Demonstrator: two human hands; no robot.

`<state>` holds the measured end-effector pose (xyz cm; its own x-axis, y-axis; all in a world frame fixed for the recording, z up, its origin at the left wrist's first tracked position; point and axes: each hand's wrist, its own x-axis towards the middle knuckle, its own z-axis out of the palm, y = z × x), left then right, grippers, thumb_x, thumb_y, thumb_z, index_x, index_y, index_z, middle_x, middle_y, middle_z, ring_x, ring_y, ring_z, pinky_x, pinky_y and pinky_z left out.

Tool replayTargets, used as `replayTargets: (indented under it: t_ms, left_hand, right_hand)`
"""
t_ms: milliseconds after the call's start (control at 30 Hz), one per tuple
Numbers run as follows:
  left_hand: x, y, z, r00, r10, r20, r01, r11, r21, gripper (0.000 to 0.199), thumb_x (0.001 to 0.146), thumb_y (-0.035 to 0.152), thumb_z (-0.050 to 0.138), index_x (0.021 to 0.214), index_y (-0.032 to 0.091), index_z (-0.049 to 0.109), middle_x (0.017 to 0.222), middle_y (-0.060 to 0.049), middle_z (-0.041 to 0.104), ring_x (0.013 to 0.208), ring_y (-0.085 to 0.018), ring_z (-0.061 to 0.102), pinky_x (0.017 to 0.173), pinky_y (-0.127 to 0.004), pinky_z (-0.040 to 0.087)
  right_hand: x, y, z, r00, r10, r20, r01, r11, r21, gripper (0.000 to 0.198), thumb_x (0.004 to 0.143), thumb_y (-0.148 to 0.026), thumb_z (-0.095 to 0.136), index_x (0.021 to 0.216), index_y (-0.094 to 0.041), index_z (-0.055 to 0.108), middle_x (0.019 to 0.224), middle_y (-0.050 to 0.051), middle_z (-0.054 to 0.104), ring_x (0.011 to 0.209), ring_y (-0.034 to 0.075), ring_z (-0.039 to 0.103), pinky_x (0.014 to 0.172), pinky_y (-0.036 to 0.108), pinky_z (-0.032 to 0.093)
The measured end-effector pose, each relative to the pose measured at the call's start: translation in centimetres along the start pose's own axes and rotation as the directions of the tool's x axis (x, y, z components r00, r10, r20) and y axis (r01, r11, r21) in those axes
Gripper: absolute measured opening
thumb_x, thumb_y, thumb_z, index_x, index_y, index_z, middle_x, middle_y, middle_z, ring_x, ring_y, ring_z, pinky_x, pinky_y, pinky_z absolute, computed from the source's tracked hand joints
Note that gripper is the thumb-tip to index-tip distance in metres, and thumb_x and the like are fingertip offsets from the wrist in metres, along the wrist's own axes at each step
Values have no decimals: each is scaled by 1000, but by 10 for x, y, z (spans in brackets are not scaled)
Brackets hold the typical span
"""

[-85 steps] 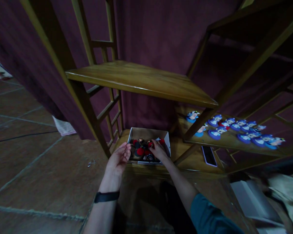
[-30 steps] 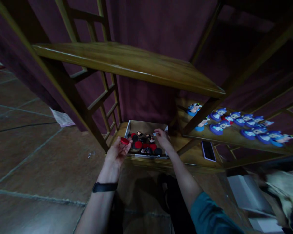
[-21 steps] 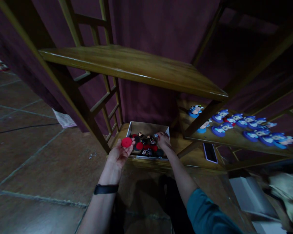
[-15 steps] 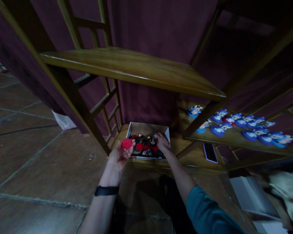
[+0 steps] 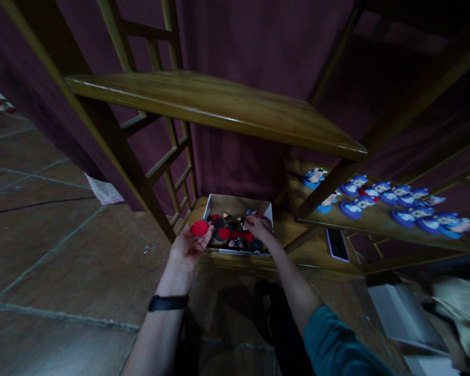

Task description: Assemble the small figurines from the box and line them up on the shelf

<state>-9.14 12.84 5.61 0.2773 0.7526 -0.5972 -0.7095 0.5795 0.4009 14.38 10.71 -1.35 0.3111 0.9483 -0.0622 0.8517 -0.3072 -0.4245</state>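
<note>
My left hand (image 5: 190,244) is turned palm up just left of the box, its thumb and fingers around a flat red disc (image 5: 199,228). A low white-walled cardboard box (image 5: 238,200) sits on the bottom shelf. Inside it lie several small dark figurines (image 5: 236,244) among red and dark round pieces, one of them a red round piece (image 5: 223,234). My right hand (image 5: 259,228) reaches into the right side of the box, fingers curled in among the figurines. What its fingertips hold, if anything, is too small and dark to make out.
A wooden shelf board (image 5: 211,104) juts out above the box. Several blue-and-white figurines (image 5: 354,185) stand on the shelf at right, with a phone (image 5: 337,244) below them. A slatted wooden side frame (image 5: 166,162) rises at left. White cartons (image 5: 405,313) lie at lower right.
My right hand has drawn slightly left and down within the box, and its fingers look more curled. My left hand, with the red disc, has shifted a little to the left.
</note>
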Motion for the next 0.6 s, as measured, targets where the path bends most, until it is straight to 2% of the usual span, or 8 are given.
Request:
replayTargets:
  t_ms: [167,300,433,600]
  left_hand:
    - [0,-1,1,1000,-2,-16,2,1000,-11,26,87,25,39,96,9,56,84,-15,65,77,-22,66,57,-33,57]
    - [-2,0,1,1000,19,-3,-19,1000,20,22,85,20,39,92,9,57,83,-15,65,78,-23,66,56,-32,57]
    - [-3,1,0,999,34,5,-34,999,37,21,84,15,37,90,9,57,81,-14,65,77,-22,66,57,-31,57]
    - [-1,6,-5,1000,21,-11,-21,999,36,22,86,18,38,93,9,57,83,-15,65,76,-21,66,57,-32,57]
  right_hand:
    - [-3,-3,2,1000,8,13,-8,1000,-20,33,78,-27,55,111,-26,54,112,1,60,99,15,56,81,25,40]
    - [2,4,-5,996,86,-32,-88,993,-79,30,79,-27,53,109,-27,55,106,1,62,100,16,54,86,27,38]
    - [1,10,-9,997,81,-1,-80,993,-85,30,78,-28,55,108,-28,56,99,1,64,96,16,55,81,26,40]
    - [-3,6,-15,998,61,-36,-64,993,-95,32,80,-18,50,111,-25,56,112,6,58,106,19,50,93,30,34]
